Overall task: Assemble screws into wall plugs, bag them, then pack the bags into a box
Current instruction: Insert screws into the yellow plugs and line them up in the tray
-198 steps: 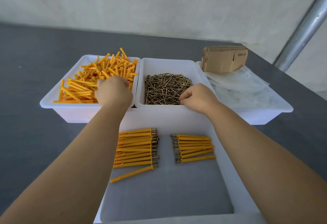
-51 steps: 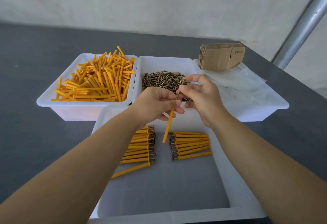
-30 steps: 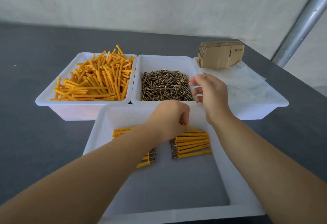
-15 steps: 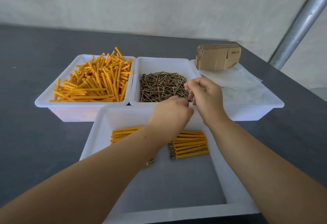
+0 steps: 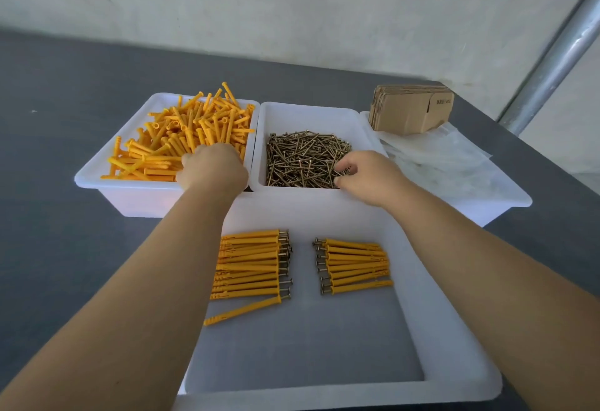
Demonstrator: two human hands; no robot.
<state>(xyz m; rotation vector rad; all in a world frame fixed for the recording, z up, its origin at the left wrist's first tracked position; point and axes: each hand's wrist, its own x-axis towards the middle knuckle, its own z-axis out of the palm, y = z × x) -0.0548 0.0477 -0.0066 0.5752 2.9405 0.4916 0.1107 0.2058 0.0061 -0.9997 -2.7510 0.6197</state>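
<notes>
My left hand [image 5: 212,167] reaches into the white tray [image 5: 97,180] of loose orange wall plugs [image 5: 181,131]; its fingers are hidden behind its back. My right hand [image 5: 367,173] is in the middle tray [image 5: 308,108], thumb and curled fingers pinching at the brass screws [image 5: 302,157]. In the near tray [image 5: 422,281] lie two rows of plugs with screws in them, a longer left row [image 5: 250,264] and a shorter right row [image 5: 354,264]. One assembled plug [image 5: 243,310] lies askew below the left row.
A third white tray [image 5: 506,203] at the right holds clear plastic bags [image 5: 438,157] and a stack of flat cardboard boxes [image 5: 409,112]. All trays stand on a dark grey table [image 5: 48,248]. A metal pole [image 5: 552,63] rises at the far right.
Both hands held a plug and screw together over the near tray, then the left set it down. Now they have spread apart into the plug tray and the screw tray.
</notes>
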